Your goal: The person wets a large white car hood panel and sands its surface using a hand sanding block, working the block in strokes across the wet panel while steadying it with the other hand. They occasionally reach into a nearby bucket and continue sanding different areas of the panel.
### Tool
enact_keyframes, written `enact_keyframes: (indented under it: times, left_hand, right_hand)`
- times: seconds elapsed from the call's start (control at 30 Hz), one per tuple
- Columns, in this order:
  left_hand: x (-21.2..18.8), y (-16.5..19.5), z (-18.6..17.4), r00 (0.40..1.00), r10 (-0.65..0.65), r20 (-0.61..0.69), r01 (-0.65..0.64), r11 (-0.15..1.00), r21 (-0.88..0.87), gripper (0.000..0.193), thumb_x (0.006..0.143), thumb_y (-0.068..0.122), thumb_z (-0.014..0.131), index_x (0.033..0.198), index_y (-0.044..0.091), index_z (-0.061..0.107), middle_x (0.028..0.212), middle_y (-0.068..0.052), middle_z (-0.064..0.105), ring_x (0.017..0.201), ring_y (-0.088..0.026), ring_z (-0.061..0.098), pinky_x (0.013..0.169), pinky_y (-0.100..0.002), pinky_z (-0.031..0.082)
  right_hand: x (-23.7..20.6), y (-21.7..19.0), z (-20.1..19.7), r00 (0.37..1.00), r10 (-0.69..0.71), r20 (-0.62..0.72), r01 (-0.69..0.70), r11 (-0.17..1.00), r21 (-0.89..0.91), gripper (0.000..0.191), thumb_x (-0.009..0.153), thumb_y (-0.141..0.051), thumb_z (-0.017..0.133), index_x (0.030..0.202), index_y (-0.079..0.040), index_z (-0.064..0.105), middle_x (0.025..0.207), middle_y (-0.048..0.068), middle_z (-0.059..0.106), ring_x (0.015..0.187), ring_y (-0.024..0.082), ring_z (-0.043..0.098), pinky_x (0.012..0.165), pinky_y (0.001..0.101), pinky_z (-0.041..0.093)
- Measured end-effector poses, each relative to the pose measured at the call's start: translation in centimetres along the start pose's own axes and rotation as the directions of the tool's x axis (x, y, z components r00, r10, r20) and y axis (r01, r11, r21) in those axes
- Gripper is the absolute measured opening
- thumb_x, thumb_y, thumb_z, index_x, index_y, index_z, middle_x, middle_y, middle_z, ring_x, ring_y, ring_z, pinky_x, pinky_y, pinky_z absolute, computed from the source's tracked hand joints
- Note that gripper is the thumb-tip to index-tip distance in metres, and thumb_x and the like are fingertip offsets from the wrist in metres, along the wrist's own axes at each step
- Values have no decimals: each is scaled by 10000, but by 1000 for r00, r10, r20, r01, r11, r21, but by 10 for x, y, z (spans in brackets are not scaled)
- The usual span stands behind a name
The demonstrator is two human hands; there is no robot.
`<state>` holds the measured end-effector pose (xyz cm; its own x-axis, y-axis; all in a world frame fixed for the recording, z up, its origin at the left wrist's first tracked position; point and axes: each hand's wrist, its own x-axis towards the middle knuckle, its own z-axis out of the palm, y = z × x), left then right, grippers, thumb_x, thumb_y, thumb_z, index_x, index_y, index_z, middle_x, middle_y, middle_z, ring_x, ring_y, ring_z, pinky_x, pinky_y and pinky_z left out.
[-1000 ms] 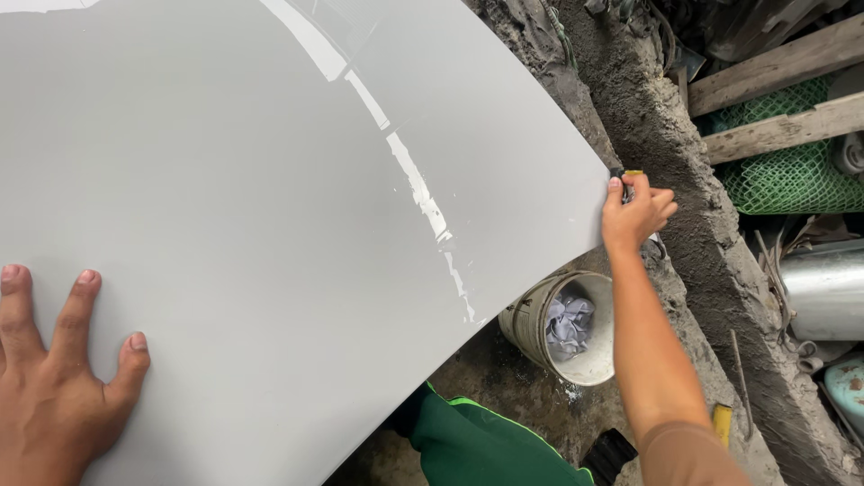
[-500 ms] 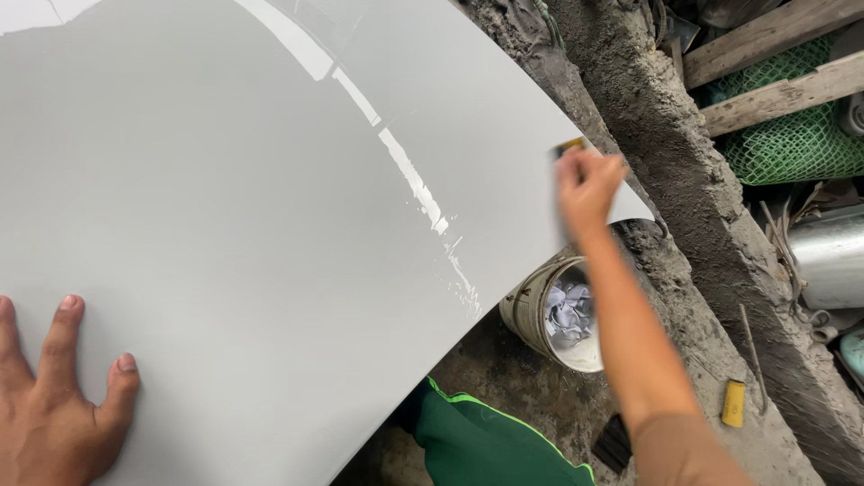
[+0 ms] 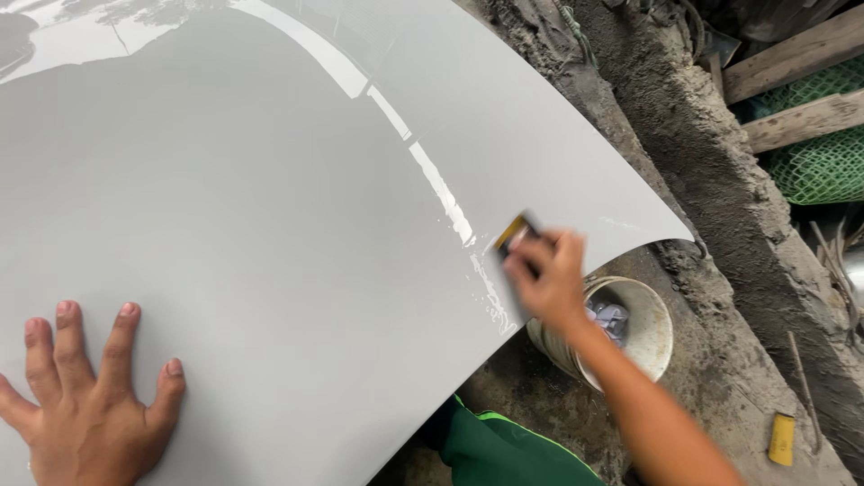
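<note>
Bucket (image 3: 630,337) under panel (image 3: 270,225) edge, behind right hand (image 3: 549,279).

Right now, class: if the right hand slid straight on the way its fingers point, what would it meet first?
The right hand points up-left along the grey panel. First comes the small yellow-and-black block at its fingertips, then the glossy wet streak. Motion blur leaves contact unclear.

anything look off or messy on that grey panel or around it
Nothing on the grey panel looks dented or scratched; the bright streaks are wet gloss near the right hand, which holds a small yellow-and-dark block. The left hand lies flat. A yellow block lies loose on the dirt beside the bucket.
</note>
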<state>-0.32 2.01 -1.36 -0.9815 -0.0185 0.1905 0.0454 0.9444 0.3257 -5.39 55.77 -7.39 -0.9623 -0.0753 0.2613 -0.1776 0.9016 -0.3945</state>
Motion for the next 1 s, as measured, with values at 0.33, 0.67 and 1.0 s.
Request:
enact_keyframes:
  times: [0.33, 0.67, 1.0]
  left_hand:
    - [10, 11, -12, 1000, -20, 10, 20, 1000, -10, 634, 926, 514, 432, 1503, 251, 421, 1651, -168, 257, 1568, -365, 148, 1154, -815, 23]
    - [13, 11, -14, 1000, -3, 26, 4, 1000, -3, 616, 924, 478, 473, 1484, 221, 468, 1668, -145, 251, 1562, -358, 157, 1140, -819, 42]
    - [9, 0, -10, 998, -45, 53, 38, 991, 131, 660, 929, 538, 493, 1532, 271, 481, 1678, -147, 277, 1576, -362, 212, 1196, -768, 64]
  right_hand:
    - [129, 125, -19, 952, 234, -198, -256, 963, -91, 285, 1080, -349, 703, 1210, -103, 639, 1118, 133, 530, 1118, 348, 432, 1027, 498, 375]
    - [87, 36, 6, 975, 208, -79, -216, 971, -104, 290, 1032, -345, 702, 1203, -115, 657, 1177, 189, 446, 1156, 360, 408, 1004, 528, 401]
    - [119, 11, 23, 953, 186, -240, -213, 972, -94, 274, 1064, -302, 717, 1224, -89, 650, 1197, 199, 483, 1149, 381, 421, 1027, 529, 380]
